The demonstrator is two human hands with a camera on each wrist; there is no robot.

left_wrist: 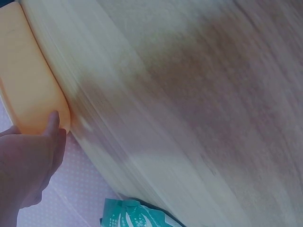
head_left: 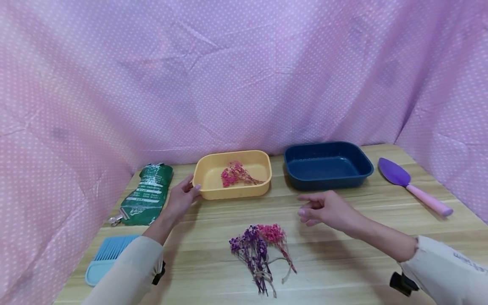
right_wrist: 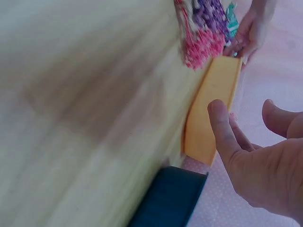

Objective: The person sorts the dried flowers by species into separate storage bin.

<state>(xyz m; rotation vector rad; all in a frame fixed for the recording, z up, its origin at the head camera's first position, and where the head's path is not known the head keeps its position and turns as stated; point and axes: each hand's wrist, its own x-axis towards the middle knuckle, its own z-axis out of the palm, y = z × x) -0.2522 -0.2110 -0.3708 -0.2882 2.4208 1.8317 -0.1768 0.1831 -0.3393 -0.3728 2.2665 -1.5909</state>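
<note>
A yellow rectangular tray (head_left: 234, 194) stands at the back of the table with a sprig of pink dried flowers (head_left: 237, 173) lying in it. At its left front corner my left hand (head_left: 181, 198) grips the tray, thumb against the front wall. My right hand (head_left: 328, 212) hovers above the table in front of the dark blue tray (head_left: 328, 183), fingers loosely bent and holding nothing. On the table between the arms lie a purple dried-flower bunch (head_left: 253, 250) and a pink dried-flower bunch (head_left: 275, 235), side by side, with bits of twine about their stems.
Left of the yellow tray lies a green printed bag (head_left: 148, 195) with a metal clip (head_left: 119, 217). A light blue brush (head_left: 108, 256) is partly hidden by the left sleeve. At the right rests a purple spatula (head_left: 394, 171) with a pink handle. Pink dotted cloth (head_left: 244, 84) hangs behind.
</note>
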